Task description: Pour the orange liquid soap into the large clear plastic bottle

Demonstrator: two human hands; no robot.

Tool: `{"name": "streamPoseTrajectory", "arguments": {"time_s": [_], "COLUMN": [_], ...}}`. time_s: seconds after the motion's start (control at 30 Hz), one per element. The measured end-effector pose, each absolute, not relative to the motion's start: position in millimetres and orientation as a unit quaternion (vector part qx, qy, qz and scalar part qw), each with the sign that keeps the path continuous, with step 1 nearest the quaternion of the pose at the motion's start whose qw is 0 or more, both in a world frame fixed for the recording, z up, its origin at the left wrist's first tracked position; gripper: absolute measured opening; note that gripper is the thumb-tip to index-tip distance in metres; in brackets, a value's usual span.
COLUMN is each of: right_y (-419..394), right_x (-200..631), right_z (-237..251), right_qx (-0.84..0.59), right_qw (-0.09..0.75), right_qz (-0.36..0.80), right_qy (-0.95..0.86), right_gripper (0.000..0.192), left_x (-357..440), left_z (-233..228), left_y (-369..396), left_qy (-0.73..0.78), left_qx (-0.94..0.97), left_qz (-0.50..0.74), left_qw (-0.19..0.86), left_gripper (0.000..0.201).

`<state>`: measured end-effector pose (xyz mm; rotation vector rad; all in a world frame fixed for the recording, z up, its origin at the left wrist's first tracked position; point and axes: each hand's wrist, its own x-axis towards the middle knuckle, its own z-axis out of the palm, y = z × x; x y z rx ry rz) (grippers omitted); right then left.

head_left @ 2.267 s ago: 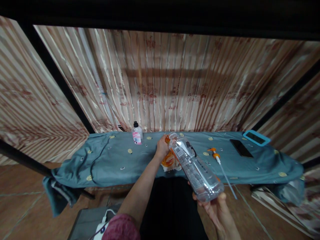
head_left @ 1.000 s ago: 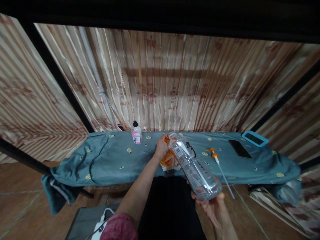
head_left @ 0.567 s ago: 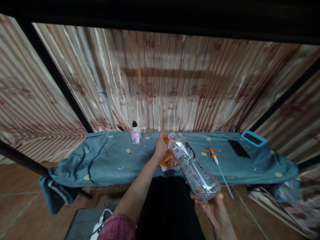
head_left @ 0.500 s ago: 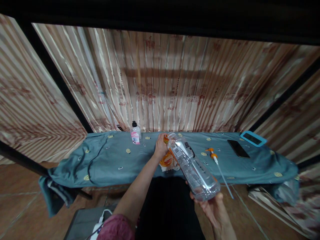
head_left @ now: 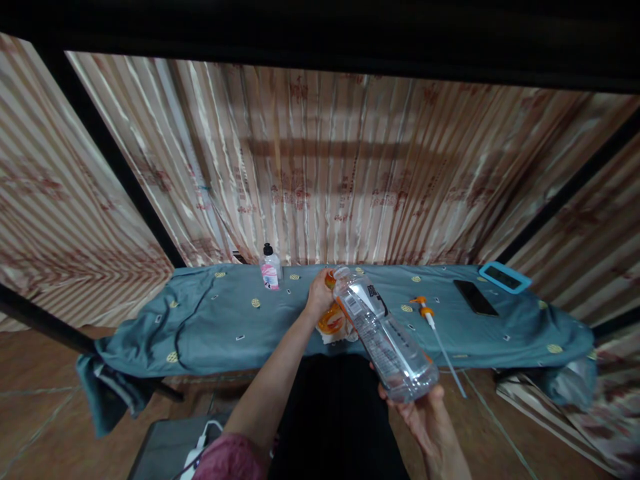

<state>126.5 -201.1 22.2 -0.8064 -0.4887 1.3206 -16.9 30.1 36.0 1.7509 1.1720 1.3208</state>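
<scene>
My right hand (head_left: 423, 417) is closed around the base of a large clear plastic bottle (head_left: 387, 337). The bottle is tilted, its open neck low and pointing away to the left. Against that neck, my left hand (head_left: 320, 293) is wrapped round the upper part of an orange bottle (head_left: 330, 322) on the cloth. Part of the orange bottle is hidden behind my fingers and the clear bottle. Whitish crumpled material (head_left: 333, 338) shows at its foot. An orange pump head with a long white tube (head_left: 427, 313) lies to the right.
A small clear bottle with a black cap and pink label (head_left: 271, 272) stands on the left of the cloth-covered bench (head_left: 210, 333). A black phone (head_left: 475, 297) and a blue-framed device (head_left: 505, 277) lie on the right. Dark posts and a striped curtain (head_left: 320, 173) enclose it.
Almost nothing differs. The clear bottle and both hands have shifted very slightly left in view, along with the scene.
</scene>
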Motion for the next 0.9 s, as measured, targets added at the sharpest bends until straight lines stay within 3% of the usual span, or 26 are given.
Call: {"name": "streamPoseTrajectory", "arguments": {"time_s": [0.5, 0.9], "right_y": [-199, -199], "right_x": [129, 128], "right_z": [18, 18], "right_qx": [-0.348, -0.354], "right_qw": [0.691, 0.693], "right_qz": [0.594, 0.587], "right_qy": [-0.222, -0.224], "right_gripper": [0.065, 0.071], "left_x": [-22, -11], "left_z": [25, 20], "left_y": [22, 19], "left_qy": [0.415, 0.449], "left_qx": [0.674, 0.626], "left_qz": [0.513, 0.535], "left_qw": [0.330, 0.347], "left_gripper": [0.056, 0.052]}}
